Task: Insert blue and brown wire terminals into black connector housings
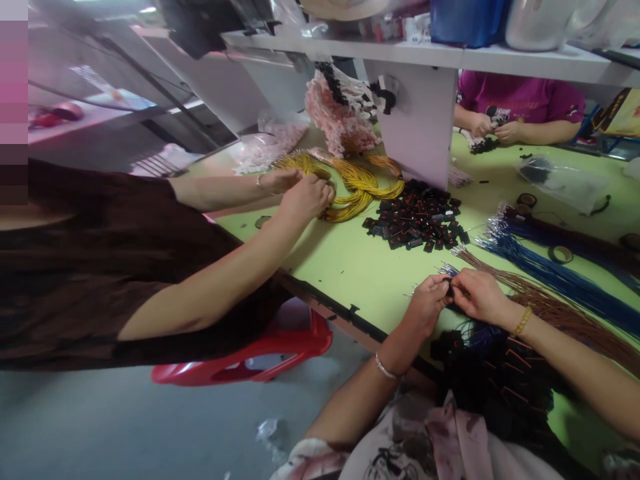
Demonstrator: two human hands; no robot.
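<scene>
At the table's near edge my left hand and my right hand meet, fingers pinched together on a small black connector. It is mostly hidden by the fingers. Thin wires with silvery ends show just behind them. Below my hands lies a heap of black connectors with blue and orange-brown wires, close against my body. Brown wires and blue wires stretch along the table to the right. Beyond my hands is a pile of loose black connectors.
To the left, a co-worker's hands handle yellow wires on the green table. Across the table another person in a purple shirt works. A white shelf crosses above. Tape rolls lie at right; a red stool stands left.
</scene>
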